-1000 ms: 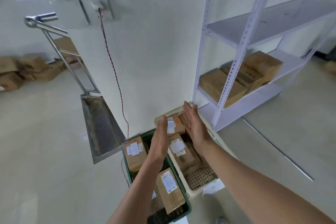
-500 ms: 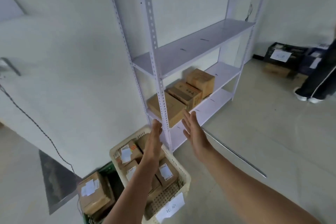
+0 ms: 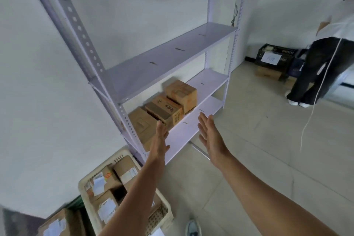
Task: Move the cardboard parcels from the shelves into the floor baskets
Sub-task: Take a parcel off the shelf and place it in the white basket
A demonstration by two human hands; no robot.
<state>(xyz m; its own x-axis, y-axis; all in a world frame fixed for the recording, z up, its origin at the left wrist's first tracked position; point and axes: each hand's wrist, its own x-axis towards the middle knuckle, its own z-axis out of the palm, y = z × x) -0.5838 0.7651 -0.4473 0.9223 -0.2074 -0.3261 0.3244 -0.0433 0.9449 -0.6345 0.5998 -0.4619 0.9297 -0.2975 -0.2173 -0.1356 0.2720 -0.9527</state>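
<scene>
Both your hands are empty. Left hand [image 3: 160, 138] and right hand [image 3: 210, 134] are held out with fingers straight and palms turned toward each other, a gap between them. That looks like the set-up for clamping a parcel by its two sides.

- Three parcels are left on the lower shelf [image 3: 206, 82], in a row at its left end, each touching the next.
- Near parcel [image 3: 142, 124]: plain brown, low and broad. Your left fingertips overlap its front corner in this view; contact can't be confirmed.
- Middle parcel [image 3: 164, 109]: dark band across the top, print on the side.
- Far parcel [image 3: 182, 92]: taller and more cube-like.
- Your right hand hangs in front of the shelf edge, on no parcel.

The cream basket [image 3: 115, 157] sits on the floor just beside the rack's foot, under your left forearm, so the carry is probably short. It holds several white-labelled boxes. A green basket [image 3: 76, 203] is beside it, and one more labelled box [image 3: 55, 224] shows at the frame's lower left.
</scene>
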